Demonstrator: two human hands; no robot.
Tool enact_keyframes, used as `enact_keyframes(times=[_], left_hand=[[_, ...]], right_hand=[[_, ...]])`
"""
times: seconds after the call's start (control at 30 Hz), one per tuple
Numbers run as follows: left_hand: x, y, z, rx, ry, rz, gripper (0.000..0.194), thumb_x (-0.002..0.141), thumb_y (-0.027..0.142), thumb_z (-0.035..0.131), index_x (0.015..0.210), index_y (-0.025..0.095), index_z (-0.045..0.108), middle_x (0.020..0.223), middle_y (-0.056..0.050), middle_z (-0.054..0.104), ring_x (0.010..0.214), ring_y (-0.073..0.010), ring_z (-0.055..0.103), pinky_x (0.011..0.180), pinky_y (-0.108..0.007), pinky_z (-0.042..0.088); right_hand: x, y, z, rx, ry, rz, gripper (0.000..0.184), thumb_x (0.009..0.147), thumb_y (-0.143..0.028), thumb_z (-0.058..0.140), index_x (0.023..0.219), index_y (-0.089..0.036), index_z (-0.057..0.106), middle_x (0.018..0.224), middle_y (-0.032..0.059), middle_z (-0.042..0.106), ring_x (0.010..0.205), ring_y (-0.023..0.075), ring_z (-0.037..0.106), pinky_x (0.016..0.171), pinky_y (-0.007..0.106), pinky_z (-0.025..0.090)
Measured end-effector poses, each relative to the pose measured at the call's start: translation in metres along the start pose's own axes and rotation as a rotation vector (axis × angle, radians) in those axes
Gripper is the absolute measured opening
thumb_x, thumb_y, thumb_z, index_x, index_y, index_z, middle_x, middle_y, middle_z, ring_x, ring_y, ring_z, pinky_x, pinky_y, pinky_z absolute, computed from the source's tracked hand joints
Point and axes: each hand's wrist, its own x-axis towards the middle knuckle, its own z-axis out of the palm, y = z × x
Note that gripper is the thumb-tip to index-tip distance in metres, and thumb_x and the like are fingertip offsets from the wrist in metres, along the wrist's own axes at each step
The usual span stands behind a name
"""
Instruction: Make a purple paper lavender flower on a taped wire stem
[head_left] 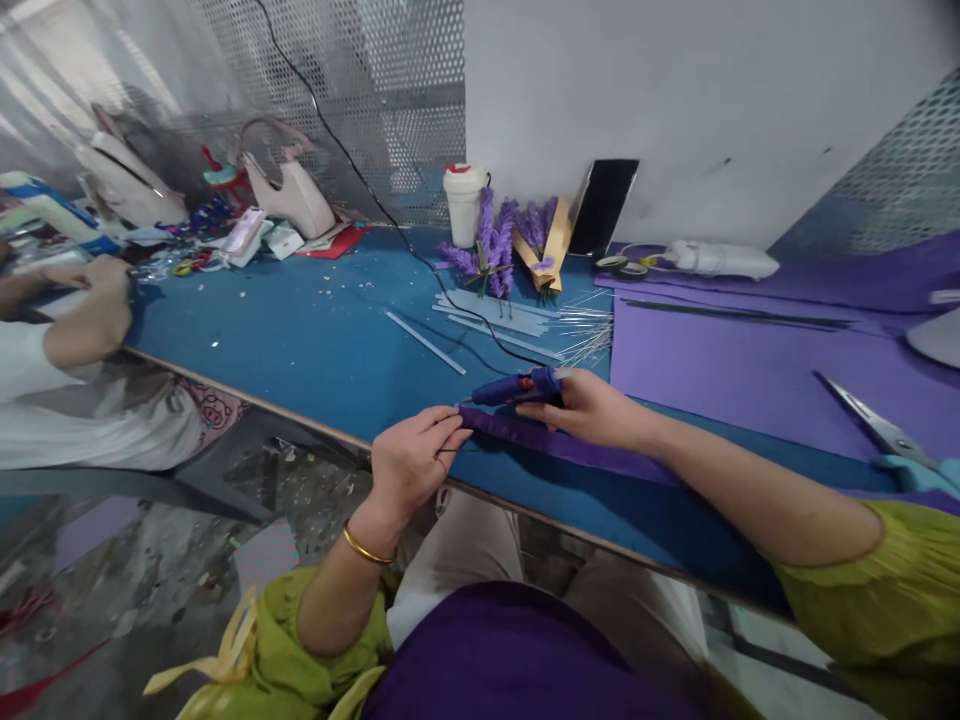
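My right hand (592, 408) is wrapped round a blue glue gun (514, 386), its nozzle pointing left toward my left fingertips. A long strip of dark purple material (555, 445) lies along the table's front side, passing below the gun and under my right forearm. With fingers pinched together, my left hand (416, 455) grips the left end of this strip. A thin dark piece shows between those fingers, too small to name. From the gun a black cord (360, 175) runs up and left past the perforated metal panel.
Glue sticks (495, 315) and thin wires (589, 330) lie behind the gun. Purple flowers (495, 240), a white cup (465, 200) and a phone (604, 205) stand farther back. Purple sheets (720, 370) and scissors (885, 430) are at right. A co-worker's hands (105, 290) are at left.
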Motion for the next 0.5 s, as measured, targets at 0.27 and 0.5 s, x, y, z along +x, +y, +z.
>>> enact_keyframes(times=[0.27,0.5], left_hand=[[-0.0021,-0.0007,-0.0005,0.100,0.013,0.101,0.020,0.090,0.029,0.062,0.101,0.017,0.074,0.101,-0.007,0.076,0.087,-0.0190,0.072,0.075,-0.027,0.054],[-0.0047,-0.0024,0.0013,0.072,0.001,0.066,0.022,0.091,0.032,0.060,0.103,0.019,0.074,0.103,-0.007,0.076,0.087,-0.0190,0.071,0.077,-0.028,0.054]], right_hand=[[0.0040,0.0044,0.0057,0.047,-0.050,0.039,0.032,0.087,-0.039,0.062,0.112,-0.021,0.073,0.093,0.0023,0.077,0.088,0.0231,0.070,0.079,0.032,0.056],[0.0037,0.0090,0.0051,0.024,-0.069,0.059,0.033,0.089,-0.037,0.060,0.116,-0.020,0.071,0.097,0.0038,0.077,0.090,0.0233,0.071,0.079,0.032,0.057]])
